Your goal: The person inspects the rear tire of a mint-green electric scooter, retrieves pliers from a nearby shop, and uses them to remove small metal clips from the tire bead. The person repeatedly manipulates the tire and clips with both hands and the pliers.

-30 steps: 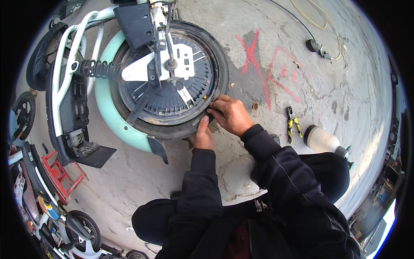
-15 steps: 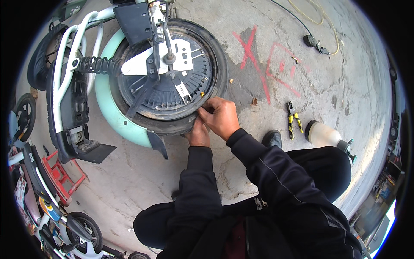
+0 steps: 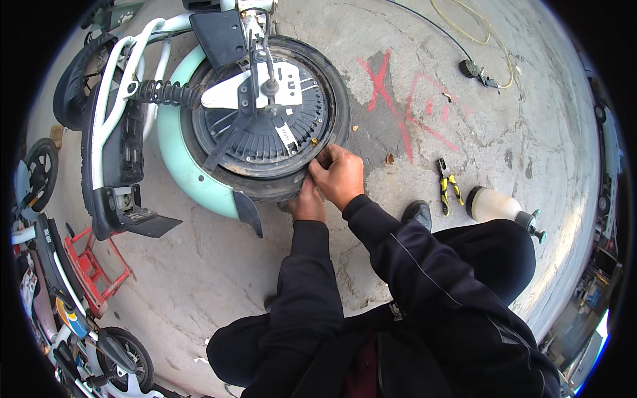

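A scooter lies on its side, and its black tire point(image 3: 337, 79) surrounds a black finned hub motor point(image 3: 265, 129). Both my hands are at the tire's near right edge. My right hand point(image 3: 341, 178) is closed, its thumb and bent fingers pinching the edge of the tire. Just left of it and lower, my left hand point(image 3: 308, 202) grips the same edge from beneath; most of its fingertips are hidden by the tire. A small yellow valve cap point(image 3: 314, 140) shows on the rim beside my right hand. The mint-green fender point(image 3: 182, 169) curves round the tire's left side.
Yellow-and-black pliers point(image 3: 448, 186) and a white spray bottle point(image 3: 494, 204) lie on the concrete at right. An air hose with a gauge point(image 3: 488, 79) rests at the far right. A red stand point(image 3: 93, 265) and other scooters point(image 3: 126, 355) crowd the left.
The scooter appears slightly lower and farther right in the picture as the view shifts. Both hands stay at the same part of the tire, with the right hand's fingers slightly repositioned.
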The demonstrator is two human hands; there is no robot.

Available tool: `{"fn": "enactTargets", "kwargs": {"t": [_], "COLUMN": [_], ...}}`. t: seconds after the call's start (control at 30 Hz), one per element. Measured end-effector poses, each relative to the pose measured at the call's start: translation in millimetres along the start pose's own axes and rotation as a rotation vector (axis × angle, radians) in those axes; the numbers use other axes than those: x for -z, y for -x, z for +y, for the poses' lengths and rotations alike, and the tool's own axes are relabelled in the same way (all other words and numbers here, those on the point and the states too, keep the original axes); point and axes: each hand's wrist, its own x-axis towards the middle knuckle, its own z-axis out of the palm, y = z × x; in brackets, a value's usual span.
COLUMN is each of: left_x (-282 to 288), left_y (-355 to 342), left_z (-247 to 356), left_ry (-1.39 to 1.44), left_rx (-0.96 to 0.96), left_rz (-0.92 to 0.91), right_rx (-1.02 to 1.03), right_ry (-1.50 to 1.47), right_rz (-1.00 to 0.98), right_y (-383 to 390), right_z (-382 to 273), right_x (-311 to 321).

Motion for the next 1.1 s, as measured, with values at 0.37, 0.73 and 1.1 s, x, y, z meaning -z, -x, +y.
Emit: {"fn": "enactTargets", "kwargs": {"t": [0.37, 0.73, 1.1], "left_x": [-20, -101, -119], "left_y": [26, -3, -47], "left_z": [43, 140, 113], "left_ry": [-0.093, -1.588, -2.034], "left_rx": [0.355, -0.796, -0.834], "left_rz": [0.15, -0.47, -0.721], "right_rx": [-0.118, -0.031, -0.012], "right_ry": [0.127, 0.001, 0.064], "right_rz": [-0.183, -0.174, -0.079], "right_y": [-34, -50, -40], "right_z": [-2, 15, 15], "right_x": [19, 29, 26]}}
